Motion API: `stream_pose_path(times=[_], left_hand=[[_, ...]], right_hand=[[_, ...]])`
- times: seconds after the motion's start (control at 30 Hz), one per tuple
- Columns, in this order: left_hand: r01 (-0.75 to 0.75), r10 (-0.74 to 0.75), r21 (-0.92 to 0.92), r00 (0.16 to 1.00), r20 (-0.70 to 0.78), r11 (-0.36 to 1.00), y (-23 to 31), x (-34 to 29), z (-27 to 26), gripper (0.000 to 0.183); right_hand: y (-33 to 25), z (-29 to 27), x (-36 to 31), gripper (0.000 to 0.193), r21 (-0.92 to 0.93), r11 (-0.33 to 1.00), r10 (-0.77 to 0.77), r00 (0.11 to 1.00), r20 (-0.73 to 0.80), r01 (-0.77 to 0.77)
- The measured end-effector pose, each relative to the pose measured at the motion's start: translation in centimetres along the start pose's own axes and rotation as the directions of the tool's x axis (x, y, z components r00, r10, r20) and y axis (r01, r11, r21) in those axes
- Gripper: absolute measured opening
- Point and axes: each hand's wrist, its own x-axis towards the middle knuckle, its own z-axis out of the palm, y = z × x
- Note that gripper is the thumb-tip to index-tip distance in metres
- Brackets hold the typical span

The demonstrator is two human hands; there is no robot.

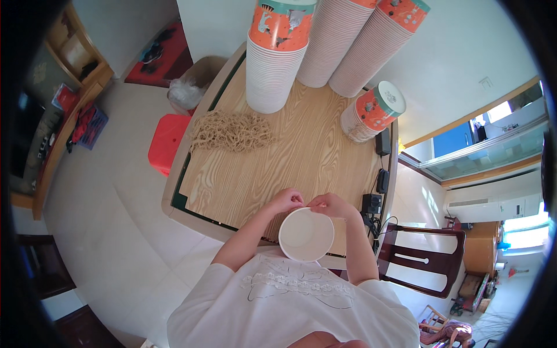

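Note:
A white paper bucket (pixel 306 235) is tilted against my shirt at the table's near edge, its open mouth facing up toward me. At its far rim my right hand (pixel 332 205) has its fingers pinched on the edge. Close beside it, my left hand (pixel 287 199) is closed, fingertips pressed together at the same rim; whatever is between them is too small to make out. Farther up the table on the left lies a loose heap of tan twisted cords (pixel 232 131).
Tall stacks of orange-printed paper buckets (pixel 272 69) stand at the back, with a shorter stack (pixel 365 116) at the right. Black power adapters and cables (pixel 372 203) lie along the right edge. A red stool (pixel 168 142) is left of the table, a dark wooden chair (pixel 426 261) right.

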Motion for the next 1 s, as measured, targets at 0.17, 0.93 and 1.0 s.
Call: stream_pose_path(times=[0.17,0.93,1.0], left_hand=[[0.081,-0.082,-0.011,0.987,-0.141,0.997,-2.1,-2.2,-2.3,0.012],[-0.089,0.014,-0.508,0.989,-0.149,0.857,14.2,-5.4,-6.4,0.012],[-0.082,0.034,-0.545,0.995,-0.097,0.835,14.7,-6.4,-6.2,0.013]], right_hand=[[1.7,-0.4,0.1,0.014,-0.043,0.999,-0.025,0.989,-0.147,0.019],[-4.4,0.6,1.7,0.022,-0.293,0.926,-0.342,0.861,-0.377,0.239],[-4.1,1.4,3.3,0.023,-0.271,0.925,-0.344,0.892,-0.293,0.268]])
